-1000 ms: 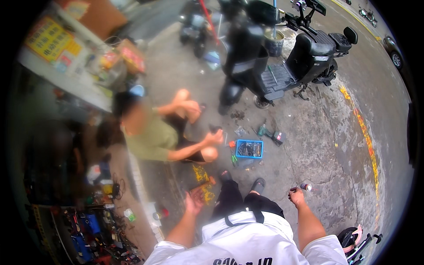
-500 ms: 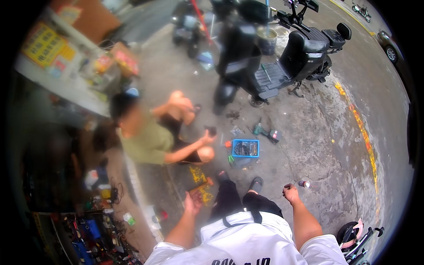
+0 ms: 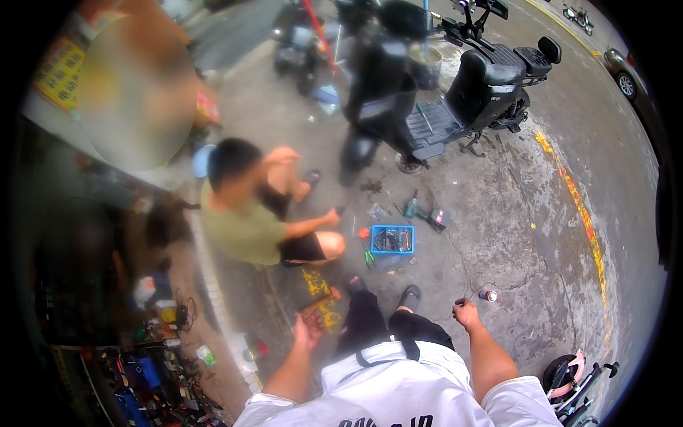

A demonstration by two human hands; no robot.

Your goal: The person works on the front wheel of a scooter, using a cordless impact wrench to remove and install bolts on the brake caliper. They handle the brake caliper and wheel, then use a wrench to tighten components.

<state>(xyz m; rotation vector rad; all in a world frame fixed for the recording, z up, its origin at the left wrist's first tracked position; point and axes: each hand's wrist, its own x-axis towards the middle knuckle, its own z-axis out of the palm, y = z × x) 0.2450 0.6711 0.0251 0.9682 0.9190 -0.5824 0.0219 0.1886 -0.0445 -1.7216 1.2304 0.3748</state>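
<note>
Head view | left hand (image 3: 310,329) fingers spread wide, holding nothing, over yellow paint marks (image 3: 319,288) on the pavement | right hand (image 3: 466,312) curled narrow; grip cannot be told, near a small can (image 3: 488,294) | blue crate (image 3: 392,240) ahead of the feet, seated person (image 3: 249,213) just left | scooter (image 3: 434,92) beyond; bare concrete to the right up to the yellow line (image 3: 583,220).
</note>
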